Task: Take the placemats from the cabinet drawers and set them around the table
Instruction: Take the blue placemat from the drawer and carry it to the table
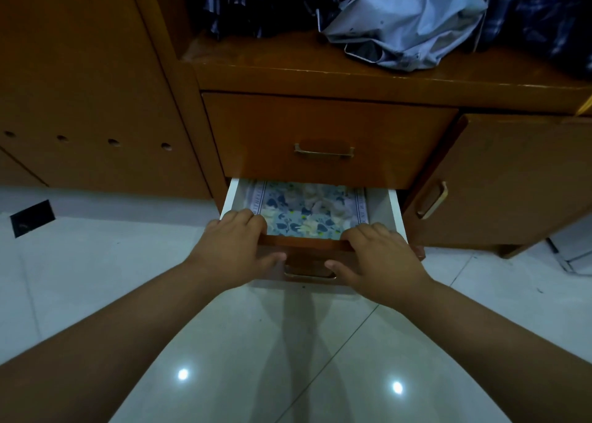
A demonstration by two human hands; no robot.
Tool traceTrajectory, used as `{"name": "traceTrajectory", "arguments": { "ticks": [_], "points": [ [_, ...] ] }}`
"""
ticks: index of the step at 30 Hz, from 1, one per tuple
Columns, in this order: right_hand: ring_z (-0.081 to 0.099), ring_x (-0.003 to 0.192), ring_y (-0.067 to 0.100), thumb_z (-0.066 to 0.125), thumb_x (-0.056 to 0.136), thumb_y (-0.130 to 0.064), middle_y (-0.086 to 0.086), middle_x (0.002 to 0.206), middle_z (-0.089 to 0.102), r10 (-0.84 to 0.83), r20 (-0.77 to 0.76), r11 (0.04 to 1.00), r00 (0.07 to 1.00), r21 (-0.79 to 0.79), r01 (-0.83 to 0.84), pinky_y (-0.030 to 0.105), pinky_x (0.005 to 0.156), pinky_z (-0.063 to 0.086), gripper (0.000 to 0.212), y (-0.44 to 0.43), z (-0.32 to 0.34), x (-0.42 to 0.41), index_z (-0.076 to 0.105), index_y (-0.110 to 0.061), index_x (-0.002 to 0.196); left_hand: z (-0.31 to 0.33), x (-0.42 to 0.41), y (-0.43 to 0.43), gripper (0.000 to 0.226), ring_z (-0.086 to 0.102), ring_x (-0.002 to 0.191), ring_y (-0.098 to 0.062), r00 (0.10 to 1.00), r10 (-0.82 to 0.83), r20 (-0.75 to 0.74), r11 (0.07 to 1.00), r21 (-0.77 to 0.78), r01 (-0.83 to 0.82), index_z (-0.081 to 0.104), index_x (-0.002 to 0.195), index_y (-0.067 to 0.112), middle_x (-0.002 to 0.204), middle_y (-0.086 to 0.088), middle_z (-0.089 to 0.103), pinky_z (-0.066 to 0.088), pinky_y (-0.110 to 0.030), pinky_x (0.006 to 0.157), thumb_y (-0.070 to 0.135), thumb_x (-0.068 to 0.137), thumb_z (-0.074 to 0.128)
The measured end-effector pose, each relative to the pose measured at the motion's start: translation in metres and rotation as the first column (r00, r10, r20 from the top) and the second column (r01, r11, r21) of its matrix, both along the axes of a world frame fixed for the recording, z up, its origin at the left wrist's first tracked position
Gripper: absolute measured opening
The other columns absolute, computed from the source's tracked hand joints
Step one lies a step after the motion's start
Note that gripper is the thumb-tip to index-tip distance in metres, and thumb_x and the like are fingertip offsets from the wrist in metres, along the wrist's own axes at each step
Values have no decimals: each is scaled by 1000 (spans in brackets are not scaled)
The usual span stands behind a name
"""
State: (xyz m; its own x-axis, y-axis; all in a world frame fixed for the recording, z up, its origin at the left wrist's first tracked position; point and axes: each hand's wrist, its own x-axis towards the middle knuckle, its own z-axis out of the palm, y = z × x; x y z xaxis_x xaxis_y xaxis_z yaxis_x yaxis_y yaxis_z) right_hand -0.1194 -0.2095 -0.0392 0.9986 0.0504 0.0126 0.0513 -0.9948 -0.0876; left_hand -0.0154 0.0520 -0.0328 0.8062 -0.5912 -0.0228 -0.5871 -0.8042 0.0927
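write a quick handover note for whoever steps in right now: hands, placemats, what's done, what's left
Left hand: grips the top front edge of the brown wooden lower drawer, fingers curled over it, thumb on the front.
Right hand: same grip on that edge.
The drawer stands partly open. A blue floral-print placemat lies flat inside, untouched. Whether more lie under it cannot be told.
The brown wooden upper drawer is shut.
Done: lower drawer open partway.
Left: lift the mats out, check the upper drawer, set them round the table, which is not in view.
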Motion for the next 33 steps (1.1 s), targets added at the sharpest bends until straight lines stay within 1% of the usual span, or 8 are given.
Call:
{"name": "traceTrajectory", "arguments": {
  "ticks": [6,9,11,13,16,19,28,33],
  "points": [
    [50,84,10,31,85,-83,-12,89,54,58,-78,987,995,153,-46,35,75,49,56,-11,3,5,57,-34,96,-4,6,9,54,48,83,-8,998,-51,-24,995,-85,49,52,86,36,84,16,51,46,-32,72,83,83,27],
    [57,81,13,26,90,-79,-4,90,59,-58,-242,959,969,254,121,42,73,53,54,-18,9,24,56,-33,90,-2,14,5,49,52,79,-9,998,-32,-56,996,-88,27,54,85,33,81,13,51,45,-30,63,72,94,25],
    [60,104,25,24,96,-72,11,122,60,-176,-419,939,891,200,280,43,88,51,59,-23,10,43,53,-29,124,0,20,-2,47,59,88,-17,992,64,-106,998,-8,-66,57,106,30,97,6,58,49,-33,69,64,99,25],
    [43,137,35,22,100,-67,17,158,33,-209,-592,959,778,31,281,46,109,39,72,-23,9,61,26,-23,156,4,24,-11,51,60,102,-26,977,139,-161,972,212,-103,48,134,28,118,-5,57,49,-38,74,58,103,22],
    [18,152,32,20,102,-64,12,168,8,-198,-732,963,652,-21,269,41,120,18,76,-10,9,80,4,-20,162,5,24,-28,54,48,126,-34,969,87,-232,906,422,20,13,157,39,149,-10,38,43,-46,80,50,105,21],
    [15,153,33,23,96,-73,12,169,3,-234,-765,942,600,-27,333,42,120,17,86,-7,3,86,-1,-22,162,5,26,-36,59,34,139,-36,932,179,-315,871,492,-1,4,159,42,163,-5,20,37,-58,93,53,103,20],
    [20,152,24,36,83,-87,1,168,17,-89,-785,914,612,180,365,41,120,17,98,-23,-7,85,22,-28,159,-10,36,-51,65,33,140,-31,813,371,-450,873,467,-140,25,152,44,156,-4,33,14,-62,100,66,93,9],
    [41,139,24,27,83,-88,3,156,41,-33,-742,940,669,205,274,40,114,31,90,-22,-11,75,45,-29,148,-5,39,-45,56,35,139,-30,858,295,-421,846,532,-30,17,153,52,158,6,32,14,-65,97,58,98,10]
  ]
}}
